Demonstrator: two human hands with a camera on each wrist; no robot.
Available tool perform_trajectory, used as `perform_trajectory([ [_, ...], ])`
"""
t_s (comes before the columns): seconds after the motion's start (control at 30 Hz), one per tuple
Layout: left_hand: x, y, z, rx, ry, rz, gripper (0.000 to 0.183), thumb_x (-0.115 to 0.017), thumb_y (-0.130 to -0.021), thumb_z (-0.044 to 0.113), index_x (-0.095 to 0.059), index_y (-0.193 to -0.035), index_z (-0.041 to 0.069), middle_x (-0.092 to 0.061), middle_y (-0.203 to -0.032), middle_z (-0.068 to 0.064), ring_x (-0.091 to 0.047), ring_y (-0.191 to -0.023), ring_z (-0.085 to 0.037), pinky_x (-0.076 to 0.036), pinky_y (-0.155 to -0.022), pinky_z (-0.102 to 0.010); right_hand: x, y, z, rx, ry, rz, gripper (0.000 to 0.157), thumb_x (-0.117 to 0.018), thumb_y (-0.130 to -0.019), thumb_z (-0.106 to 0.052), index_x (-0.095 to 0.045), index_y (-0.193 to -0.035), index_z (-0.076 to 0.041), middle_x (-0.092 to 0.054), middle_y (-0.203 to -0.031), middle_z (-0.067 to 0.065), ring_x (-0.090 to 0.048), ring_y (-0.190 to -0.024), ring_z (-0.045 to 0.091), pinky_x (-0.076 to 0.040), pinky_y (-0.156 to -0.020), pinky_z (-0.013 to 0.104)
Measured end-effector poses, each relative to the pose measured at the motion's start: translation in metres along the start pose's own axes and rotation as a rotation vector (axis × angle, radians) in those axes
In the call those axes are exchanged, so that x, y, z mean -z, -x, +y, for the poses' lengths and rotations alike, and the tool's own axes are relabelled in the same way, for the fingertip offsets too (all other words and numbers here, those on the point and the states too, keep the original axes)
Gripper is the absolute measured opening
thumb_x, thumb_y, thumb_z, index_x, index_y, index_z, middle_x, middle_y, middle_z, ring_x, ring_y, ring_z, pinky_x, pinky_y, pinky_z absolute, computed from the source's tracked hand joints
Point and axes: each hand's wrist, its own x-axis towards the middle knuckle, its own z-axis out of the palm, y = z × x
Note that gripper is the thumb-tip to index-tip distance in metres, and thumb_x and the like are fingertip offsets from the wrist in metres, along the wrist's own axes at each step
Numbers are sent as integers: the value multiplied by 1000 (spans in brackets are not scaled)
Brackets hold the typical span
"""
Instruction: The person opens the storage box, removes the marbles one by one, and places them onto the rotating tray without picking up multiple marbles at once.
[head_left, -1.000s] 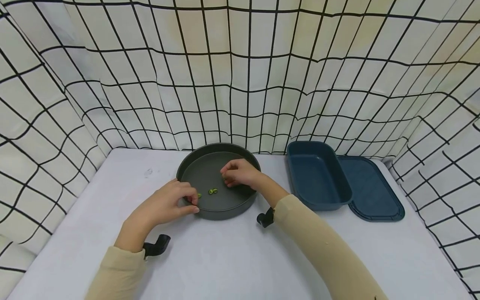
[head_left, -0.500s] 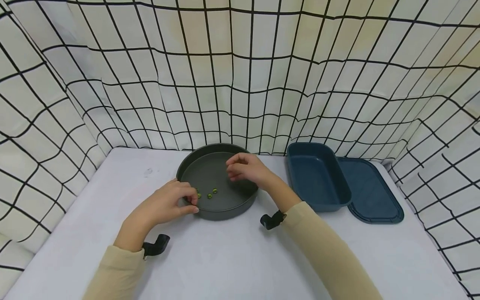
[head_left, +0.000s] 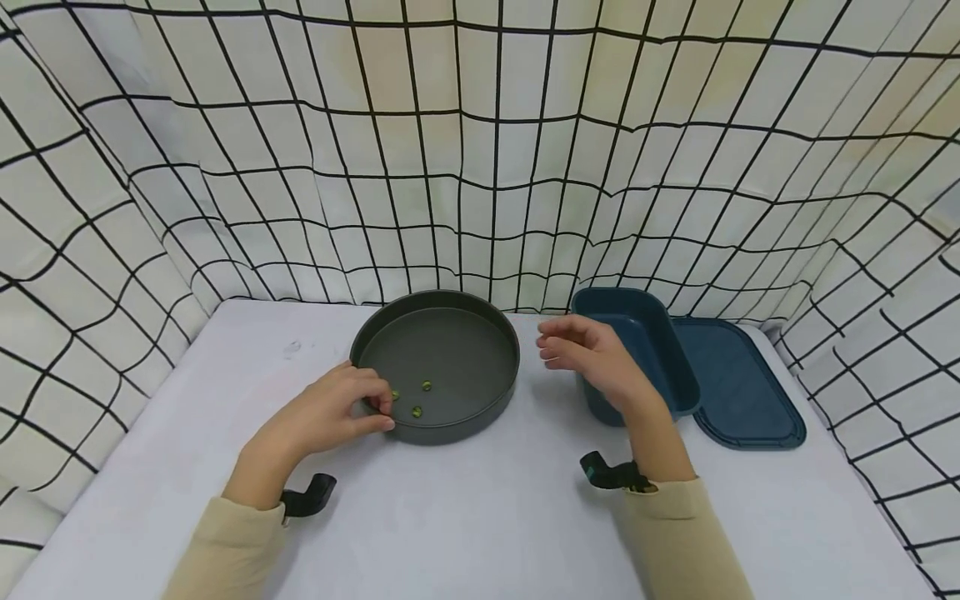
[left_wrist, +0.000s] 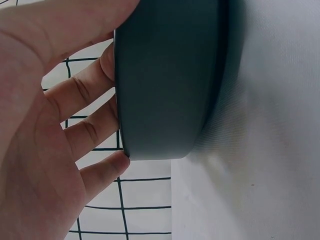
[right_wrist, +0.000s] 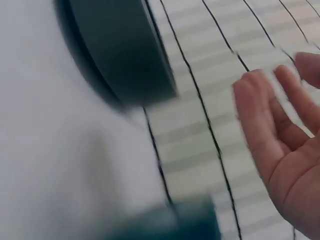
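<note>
A dark grey round cake pan (head_left: 450, 350) stands on the white table, with small green round pieces (head_left: 417, 412) on its floor toward the near left. My left hand (head_left: 333, 408) holds the pan's left rim. In the left wrist view its fingers (left_wrist: 95, 132) reach over the rim of the pan (left_wrist: 165, 90); part of the thumb runs out of frame. Between the pan and the deep blue container (head_left: 626, 312), my right hand (head_left: 592, 354) is in the air above the table. Its fingers are loosely bent, and nothing shows between them in the right wrist view.
A flat blue lid (head_left: 742, 383) lies right of the container, partly hidden beneath or behind it. White walls with a black grid net (head_left: 480, 167) enclose the back and both sides of the table (head_left: 450, 517).
My right hand has left the pan's interior and moved right, to beside the blue container. The green pieces have spread apart a little. The left hand stays on the rim.
</note>
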Motion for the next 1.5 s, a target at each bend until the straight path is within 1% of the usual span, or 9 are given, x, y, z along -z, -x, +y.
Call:
perform_trajectory([
  [0.13, 0, 2, 0, -1, -8, 16, 25, -86, -79, 23, -63, -81, 32, -57, -83, 21, -56, -85, -12, -42, -84, -35, 32, 15, 1, 26, 135, 86, 32, -60, -101, -22, -60, -127, -2, -63, -123, 18, -66, -104, 23, -57, -86, 33],
  [0.27, 1, 4, -1, -6, -15, 32, 26, -86, -77, 22, -62, -80, 33, -57, -83, 21, -56, -85, -12, -42, -85, -35, 57, 26, 4, -31, 286, 147, 38, -56, -103, -25, -56, -133, -1, -60, -128, 18, -64, -108, 27, -56, -88, 36],
  [0.47, 2, 4, -4, -16, -18, 30, 26, -86, -78, 23, -62, -80, 33, -60, -86, 19, -57, -85, -11, -42, -83, -34, 77, 37, 13, -186, 548, 74, 37, -56, -103, -24, -56, -137, -8, -65, -119, 15, -67, -94, 27, -54, -84, 42],
  [0.57, 3, 4, -4, -12, -16, 18, 26, -86, -79, 23, -62, -80, 33, -61, -87, 19, -57, -85, -11, -41, -82, -34, 79, 37, 19, -243, 575, -21, 39, -58, -101, -23, -55, -137, -7, -67, -112, 15, -67, -88, 23, -54, -80, 40],
  [0.7, 2, 4, -3, -6, -14, 10, 25, -85, -79, 23, -62, -81, 33, -61, -87, 19, -57, -86, -12, -42, -82, -34, 76, 34, 28, -303, 588, -142, 42, -62, -99, -27, -56, -136, -7, -68, -112, 13, -66, -93, 22, -55, -81, 39],
  [0.8, 2, 3, -3, -3, -12, 7, 25, -85, -80, 24, -62, -81, 33, -61, -87, 19, -57, -86, -12, -43, -81, -34, 74, 32, 31, -318, 618, -214, 43, -63, -98, -29, -57, -135, -8, -68, -114, 11, -65, -98, 21, -54, -83, 39],
  [0.93, 1, 2, -2, -5, -8, 10, 24, -85, -80, 23, -63, -81, 32, -61, -87, 17, -56, -85, -12, -42, -81, -34, 71, 30, 33, -313, 673, -280, 39, -59, -97, -21, -58, -134, -8, -66, -119, 12, -63, -103, 21, -52, -85, 39],
  [1.2, -1, -1, -2, -3, 2, -2, 24, -85, -80, 24, -62, -81, 33, -60, -87, 19, -55, -86, -11, -42, -85, -36, 64, 25, 40, -312, 777, -274, 34, -55, -94, -8, -61, -128, -6, -64, -116, 11, -58, -99, 24, -50, -82, 40],
  [1.5, -2, -1, -1, 2, -1, -9, 23, -85, -80, 26, -63, -82, 33, -61, -88, 19, -54, -88, -10, -42, -86, -37, 60, 24, 46, -335, 782, -254, 24, -56, -91, -2, -67, -112, -5, -63, -101, 7, -54, -86, 21, -47, -73, 35],
])
